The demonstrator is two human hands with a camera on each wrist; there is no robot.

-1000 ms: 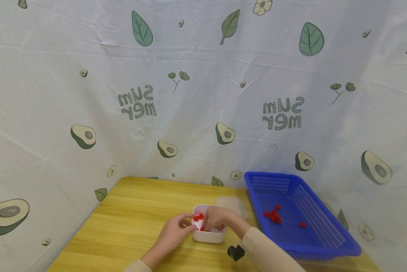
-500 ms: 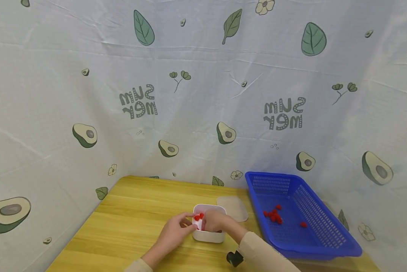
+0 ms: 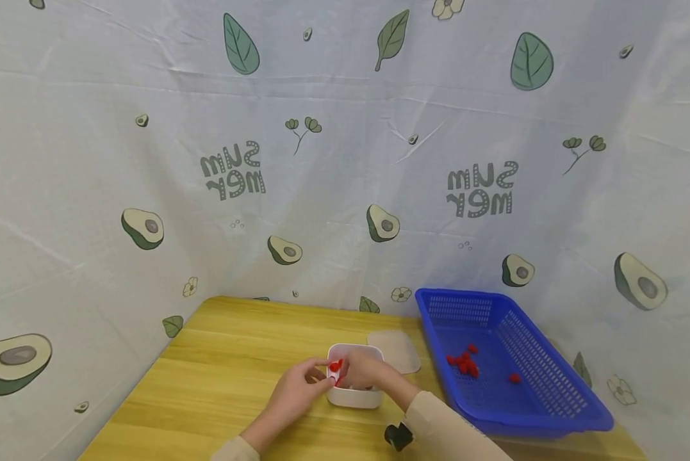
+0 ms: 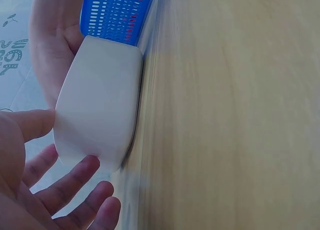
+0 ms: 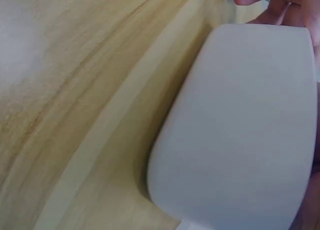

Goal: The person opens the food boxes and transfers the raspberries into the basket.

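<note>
A small white box with rounded corners stands on the wooden table, holding several small red pieces. My left hand holds the box by its left side. In the left wrist view, the left thumb meets the rim and a fingertip touches the outer wall. My right hand reaches down into the box from the right, fingers bent, close beside the red pieces. Its fingertips are mostly hidden, and I cannot tell whether they pinch a piece. The right wrist view is filled mainly by the box's outer wall.
A blue perforated basket stands to the right with several red pieces inside. Behind the box lies a pale flat lid. A small black object is by the right sleeve. A printed curtain hangs behind the table.
The right hand has shifted slightly within the box, and the red pieces near its fingers sit a little differently. The left hand stays at the box's left side.
</note>
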